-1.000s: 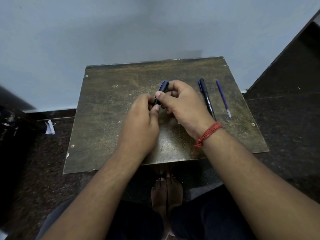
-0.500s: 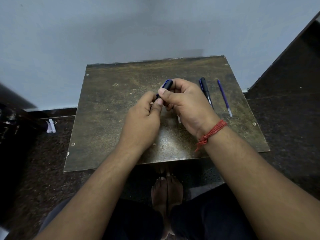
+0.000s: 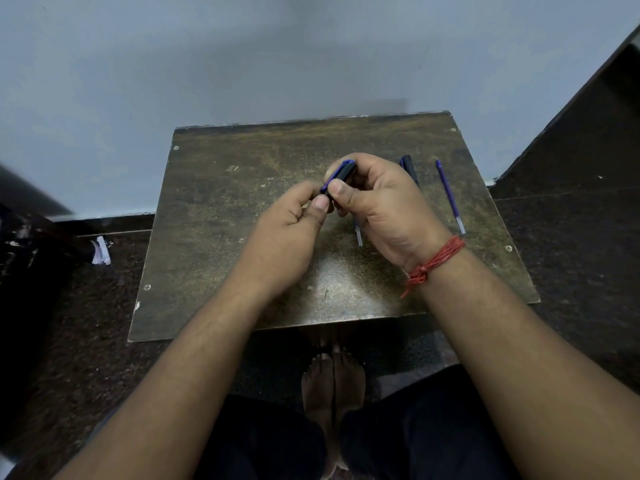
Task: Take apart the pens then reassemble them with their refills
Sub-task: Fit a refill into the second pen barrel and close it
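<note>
Over the middle of the small brown table [image 3: 214, 237], both hands hold one black pen with a blue clip [image 3: 341, 173]. My right hand [image 3: 381, 209] grips its upper part between thumb and fingers. My left hand [image 3: 294, 233] pinches the lower end, which is hidden by the fingers. A thin refill [image 3: 358, 235] pokes out below my right hand; I cannot tell whether it is held or lies on the table. A second black pen [image 3: 410, 171] lies behind my right hand, mostly hidden. A loose blue refill [image 3: 450, 199] lies to its right.
The table stands against a pale wall, on a dark speckled floor. A crumpled white scrap [image 3: 101, 251] lies on the floor to the left. My bare feet [image 3: 332, 386] rest under the table's near edge. A dark slanted surface [image 3: 588, 133] rises at the right.
My right hand has turned slightly and shifted right, now covering more of the second pen. The refill end has come into view under it. The left hand keeps its pinch.
</note>
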The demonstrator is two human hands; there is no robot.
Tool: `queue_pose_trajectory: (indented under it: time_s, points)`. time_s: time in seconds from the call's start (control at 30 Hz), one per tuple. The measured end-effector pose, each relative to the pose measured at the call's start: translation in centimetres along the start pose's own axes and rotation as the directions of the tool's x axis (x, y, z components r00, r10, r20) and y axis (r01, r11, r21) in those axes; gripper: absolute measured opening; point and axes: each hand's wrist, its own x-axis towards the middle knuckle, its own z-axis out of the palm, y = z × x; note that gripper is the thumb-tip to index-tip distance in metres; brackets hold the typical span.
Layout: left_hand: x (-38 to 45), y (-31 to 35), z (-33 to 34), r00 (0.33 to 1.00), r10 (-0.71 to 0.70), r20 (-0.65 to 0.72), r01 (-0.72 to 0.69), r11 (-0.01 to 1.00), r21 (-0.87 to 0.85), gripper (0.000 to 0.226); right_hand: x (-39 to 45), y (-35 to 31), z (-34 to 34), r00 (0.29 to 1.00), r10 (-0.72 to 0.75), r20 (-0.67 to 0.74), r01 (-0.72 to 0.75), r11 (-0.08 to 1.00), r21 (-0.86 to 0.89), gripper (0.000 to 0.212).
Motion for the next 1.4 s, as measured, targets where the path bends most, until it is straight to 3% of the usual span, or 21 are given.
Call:
queue_pose_trajectory:
  time_s: [0.27, 0.43, 0.5, 0.63, 0.7, 0.77, 0.83, 0.87, 0.97, 1.1, 1.4]
  points:
    - [-0.2, 0.3, -0.5, 0.977, -0.078, 0.2, 0.146, 0.925, -0.352, 0.025, -0.2, -0.4, -0.4, 0.996, -0.032, 0.078, 0.028, 0.999, 0.046, 0.008]
    - [-0.4, 0.4, -0.6, 0.942, -0.095, 0.321, 0.238, 0.864, -0.443, 0.025, -0.1, -0.8, -1.3, 0.992, -0.041, 0.116, 0.017, 0.981, 0.193, 0.011]
    - [-0.4, 0.1, -0.3, 0.941, -0.106, 0.322, 0.255, 0.849, -0.463, 0.024, 0.1, -0.8, -1.5, 0.997, -0.041, 0.068, 0.023, 0.968, 0.249, 0.011]
    - [-0.6, -0.5, -0.2, 0.944, -0.149, 0.295, 0.276, 0.847, -0.454, 0.024, 0.6, -1.4, -2.7, 0.984, 0.001, -0.181, 0.063, 0.936, 0.347, 0.013]
    - [-0.5, -0.7, -0.1, 0.952, -0.161, 0.262, 0.269, 0.85, -0.453, 0.026, 0.5, -1.4, -3.4, 0.957, -0.036, -0.286, 0.093, 0.978, 0.189, 0.011]
    - [-0.4, -0.7, 0.0, 0.96, -0.177, 0.215, 0.26, 0.848, -0.462, 0.026, 0.3, -1.2, -3.8, 0.92, -0.134, -0.368, 0.049, 0.972, -0.231, 0.015]
    - [-0.3, -0.7, 0.1, 0.965, -0.189, 0.18, 0.254, 0.842, -0.476, 0.026, 0.3, -1.0, -3.9, 0.902, -0.207, -0.379, -0.071, 0.794, -0.604, 0.022]
    - [-0.3, -0.7, 0.1, 0.967, -0.194, 0.168, 0.252, 0.839, -0.482, 0.026, 0.2, -1.1, -3.8, 0.906, -0.205, -0.37, -0.125, 0.706, -0.697, 0.024]
    - [-0.3, -0.7, 0.1, 0.969, -0.204, 0.141, 0.248, 0.828, -0.502, 0.025, 0.0, -1.1, -3.3, 0.932, -0.126, -0.34, -0.223, 0.541, -0.811, 0.028]
    - [-0.3, -0.6, 0.2, 0.97, -0.207, 0.129, 0.244, 0.83, -0.502, 0.025, -0.1, -1.4, -2.2, 0.947, -0.042, -0.317, -0.274, 0.404, -0.873, 0.024]
    - [-0.4, -0.5, 0.2, 0.971, -0.212, 0.112, 0.24, 0.83, -0.504, 0.025, 0.5, -1.6, -1.3, 0.945, -0.009, -0.327, -0.305, 0.338, -0.89, 0.017]
